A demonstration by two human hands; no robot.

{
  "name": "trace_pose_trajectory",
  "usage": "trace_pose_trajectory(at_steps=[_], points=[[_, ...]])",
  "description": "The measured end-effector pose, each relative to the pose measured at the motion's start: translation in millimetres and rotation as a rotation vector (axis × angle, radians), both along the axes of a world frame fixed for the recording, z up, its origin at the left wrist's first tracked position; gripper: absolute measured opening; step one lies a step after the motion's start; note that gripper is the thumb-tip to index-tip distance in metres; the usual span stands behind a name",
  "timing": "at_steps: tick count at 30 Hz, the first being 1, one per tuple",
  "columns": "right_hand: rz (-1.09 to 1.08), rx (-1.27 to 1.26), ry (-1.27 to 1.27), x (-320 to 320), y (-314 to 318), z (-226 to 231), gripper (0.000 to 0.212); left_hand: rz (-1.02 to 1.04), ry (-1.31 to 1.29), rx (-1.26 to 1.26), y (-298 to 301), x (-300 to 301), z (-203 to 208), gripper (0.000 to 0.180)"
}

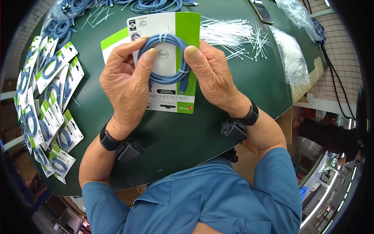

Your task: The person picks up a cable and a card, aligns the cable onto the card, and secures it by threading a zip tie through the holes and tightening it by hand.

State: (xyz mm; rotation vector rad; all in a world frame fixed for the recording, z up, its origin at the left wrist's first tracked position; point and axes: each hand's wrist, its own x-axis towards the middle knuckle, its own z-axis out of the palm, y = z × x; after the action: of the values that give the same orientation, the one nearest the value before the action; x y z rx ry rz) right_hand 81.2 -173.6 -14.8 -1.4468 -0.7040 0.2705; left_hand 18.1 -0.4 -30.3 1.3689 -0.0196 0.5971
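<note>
A coiled blue USB cable (168,79) lies against a white and green backing card (187,27), held up over the table in front of me. White cable ties (163,37) bind the coil at the top and lower right. The print on the card is upside down. My left hand (126,80) pinches the coil's left side, thumb on top and forefinger at its upper edge. My right hand (214,76) grips the card's right edge, its thumb pressing beside the coil and its other fingers hidden behind. A second green-edged card (111,43) shows behind the first, at the left.
Many carded cables (50,113) are heaped along the table's left side. Loose white cable ties (230,35) spread at the back right, near a bag of ties (290,58) and a phone (261,11). Unpacked blue cables (156,4) lie along the far edge of the green table (175,144).
</note>
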Motion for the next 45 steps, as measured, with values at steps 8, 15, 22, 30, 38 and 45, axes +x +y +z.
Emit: trace_pose_trajectory(at_steps=[8, 15, 22, 30, 38, 45], points=[[0.099, -0.004, 0.096, 8.1, -10.3, -4.6, 0.054, 0.078, -0.051, 0.046, -1.5, -0.5, 4.7, 0.022], [0.118, -0.035, 0.164, 11.6, -6.1, -4.7, 0.047, 0.061, -0.016, 0.061, 2.4, -1.9, 5.7, 0.021], [0.009, -0.049, 0.112, -1.1, -5.6, 3.8, 0.04, -0.002, 0.033, 0.148, -1.7, -0.5, 6.3, 0.018], [0.045, 0.103, 0.116, -10.0, 3.9, 21.8, 0.037, 0.046, -0.037, 0.177, -3.8, -19.4, 37.5, 0.017], [0.212, 0.27, 0.191, -40.9, 6.3, 54.4, 0.038, 0.048, -0.149, 0.162, -5.5, -63.8, 72.3, 0.02], [0.272, 0.17, 0.171, -70.4, 12.7, 59.0, 0.036, 0.189, -0.067, 0.196, -11.6, -112.1, 86.0, 0.028]])
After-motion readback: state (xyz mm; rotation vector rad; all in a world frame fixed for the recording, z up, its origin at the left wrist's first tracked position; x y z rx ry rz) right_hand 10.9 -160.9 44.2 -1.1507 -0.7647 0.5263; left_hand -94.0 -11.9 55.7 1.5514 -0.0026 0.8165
